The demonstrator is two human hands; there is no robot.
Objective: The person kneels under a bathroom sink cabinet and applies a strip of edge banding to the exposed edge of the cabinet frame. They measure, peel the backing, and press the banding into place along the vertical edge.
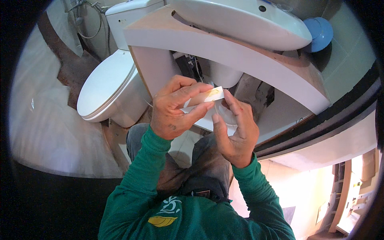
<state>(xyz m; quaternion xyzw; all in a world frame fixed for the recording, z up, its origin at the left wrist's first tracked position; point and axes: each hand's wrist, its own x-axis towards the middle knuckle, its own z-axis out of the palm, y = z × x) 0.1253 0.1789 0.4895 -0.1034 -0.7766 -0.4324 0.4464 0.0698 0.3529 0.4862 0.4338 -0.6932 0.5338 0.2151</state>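
My left hand [176, 105] pinches a small flat white piece [216, 93] with a yellowish smear, between thumb and fingers. What the piece is I cannot make out. My right hand [237, 130] is beside it, thumb and fingers apart. Its index fingertip is at the piece's right end, perhaps touching it. Between the right thumb and index finger shows a pale, round-edged thing [226, 114]; whether it touches the hand is unclear. Both hands are in front of the open space under the sink counter [224, 40].
A white washbasin [244, 22] sits on the counter, with a blue bowl-like object [319, 35] at its right end. Beneath is a white cylindrical part [225, 74]. On the left stands a toilet with its lid [106, 86] down. A translucent sheet [60, 136] hangs at far left.
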